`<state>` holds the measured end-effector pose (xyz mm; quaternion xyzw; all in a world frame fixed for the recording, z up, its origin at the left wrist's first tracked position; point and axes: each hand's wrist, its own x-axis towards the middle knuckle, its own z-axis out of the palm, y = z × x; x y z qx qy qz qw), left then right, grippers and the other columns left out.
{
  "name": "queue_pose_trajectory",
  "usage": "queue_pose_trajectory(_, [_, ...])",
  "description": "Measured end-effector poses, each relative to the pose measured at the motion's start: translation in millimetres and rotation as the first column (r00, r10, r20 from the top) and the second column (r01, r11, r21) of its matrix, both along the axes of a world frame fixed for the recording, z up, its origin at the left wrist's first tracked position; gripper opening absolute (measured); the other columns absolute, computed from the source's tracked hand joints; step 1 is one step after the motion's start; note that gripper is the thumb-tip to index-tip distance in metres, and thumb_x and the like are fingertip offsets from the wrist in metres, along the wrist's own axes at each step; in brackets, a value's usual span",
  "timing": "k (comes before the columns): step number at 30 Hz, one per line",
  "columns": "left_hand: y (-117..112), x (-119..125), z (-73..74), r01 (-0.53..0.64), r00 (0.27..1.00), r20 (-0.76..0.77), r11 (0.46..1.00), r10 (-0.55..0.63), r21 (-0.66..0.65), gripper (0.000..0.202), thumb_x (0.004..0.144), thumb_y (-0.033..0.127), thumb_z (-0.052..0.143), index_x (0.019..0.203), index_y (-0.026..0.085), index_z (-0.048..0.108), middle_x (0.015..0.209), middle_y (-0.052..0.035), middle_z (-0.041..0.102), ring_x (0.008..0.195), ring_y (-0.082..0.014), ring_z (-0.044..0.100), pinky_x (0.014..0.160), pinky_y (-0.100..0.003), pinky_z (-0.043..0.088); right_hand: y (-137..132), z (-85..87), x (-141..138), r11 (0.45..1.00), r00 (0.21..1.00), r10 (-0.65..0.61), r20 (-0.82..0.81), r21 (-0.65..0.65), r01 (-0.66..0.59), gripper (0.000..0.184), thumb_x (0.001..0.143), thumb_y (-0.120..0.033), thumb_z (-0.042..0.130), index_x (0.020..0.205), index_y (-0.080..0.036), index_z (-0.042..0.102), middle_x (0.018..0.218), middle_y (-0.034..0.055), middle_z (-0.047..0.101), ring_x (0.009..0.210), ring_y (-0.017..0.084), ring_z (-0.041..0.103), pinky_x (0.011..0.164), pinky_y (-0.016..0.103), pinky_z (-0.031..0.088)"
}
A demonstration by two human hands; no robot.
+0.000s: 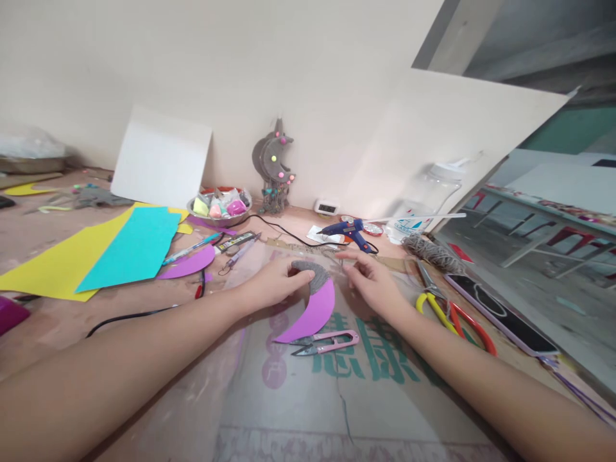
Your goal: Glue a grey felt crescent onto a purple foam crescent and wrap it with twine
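A purple foam crescent (312,311) lies on a clear plastic sheet (337,385), its upper end wrapped in grey twine (312,272). My left hand (276,282) pinches that wrapped end, fingers closed on it. My right hand (368,279) is just to the right of it, fingers drawn together as if pinching a thin strand that I cannot make out. Pink thread snips (327,342) lie just below the crescent.
A blue glue gun (351,234) and a twine bundle (430,252) lie beyond my right hand. Yellow and red scissors (452,314) and a phone (500,314) are at right. Yellow and teal foam sheets (110,250), pens and a bowl (219,208) sit at left.
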<state>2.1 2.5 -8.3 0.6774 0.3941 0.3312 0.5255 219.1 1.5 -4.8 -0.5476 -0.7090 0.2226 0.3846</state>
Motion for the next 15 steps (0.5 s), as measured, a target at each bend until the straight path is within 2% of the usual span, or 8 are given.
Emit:
queue_pose_trajectory(2, [1,0,0.3,0.033,0.999,-0.005,0.999,-0.033,-0.004,0.027,0.079,0.042,0.052,0.068,0.017,0.048,0.049,0.0063,0.041,0.040,-0.0063,0.036,0.037,-0.019,0.027,-1,2.8,1,0.998,0.988,0.009,-0.156,-0.060,-0.019,0.029,0.082,-0.031,0.050,0.108,-0.020,0.058,0.089,0.0039,0.065,0.052,0.010,0.050,0.050,0.026,0.042])
queue_pose_trajectory(4, [2,-1,-0.2,0.058,0.998,-0.008,0.998,-0.058,0.001,0.027,0.080,0.042,0.051,0.069,0.018,0.047,0.049,0.0065,0.040,0.040,-0.0061,0.035,0.036,-0.018,0.027,-4,5.5,0,0.993,0.962,0.071,-0.265,-0.075,-0.094,0.027,0.082,-0.031,0.051,0.106,-0.020,0.055,0.105,0.0058,0.062,0.050,0.007,0.049,0.050,0.025,0.043])
queue_pose_trajectory(7, [4,-1,-2.3,0.061,0.998,-0.013,0.998,-0.061,-0.004,0.027,0.081,0.042,0.050,0.070,0.018,0.048,0.050,0.0065,0.040,0.039,-0.0061,0.036,0.035,-0.018,0.027,-10,7.3,-5,0.970,0.937,0.181,-0.299,-0.102,-0.220,0.027,0.082,-0.032,0.053,0.107,-0.021,0.051,0.121,0.0084,0.056,0.047,0.005,0.048,0.048,0.025,0.044])
queue_pose_trajectory(11, [4,-1,-3.5,0.074,0.997,0.007,0.997,-0.074,-0.013,0.026,0.082,0.040,0.049,0.071,0.017,0.049,0.050,0.0066,0.040,0.039,-0.0061,0.036,0.035,-0.018,0.027,-14,6.5,-11,0.939,0.921,0.264,-0.285,-0.143,-0.314,0.031,0.081,-0.032,0.055,0.110,-0.023,0.047,0.122,0.0088,0.056,0.050,0.005,0.050,0.048,0.024,0.044])
queue_pose_trajectory(15, [3,-1,-0.6,0.088,0.996,0.002,0.996,-0.088,0.001,0.024,0.082,0.038,0.049,0.071,0.017,0.050,0.050,0.0067,0.040,0.038,-0.0058,0.036,0.035,-0.018,0.027,-14,5.2,-14,0.923,0.907,0.251,-0.339,-0.200,-0.330,0.038,0.078,-0.033,0.060,0.111,-0.023,0.045,0.109,0.0061,0.060,0.049,0.005,0.050,0.049,0.023,0.044])
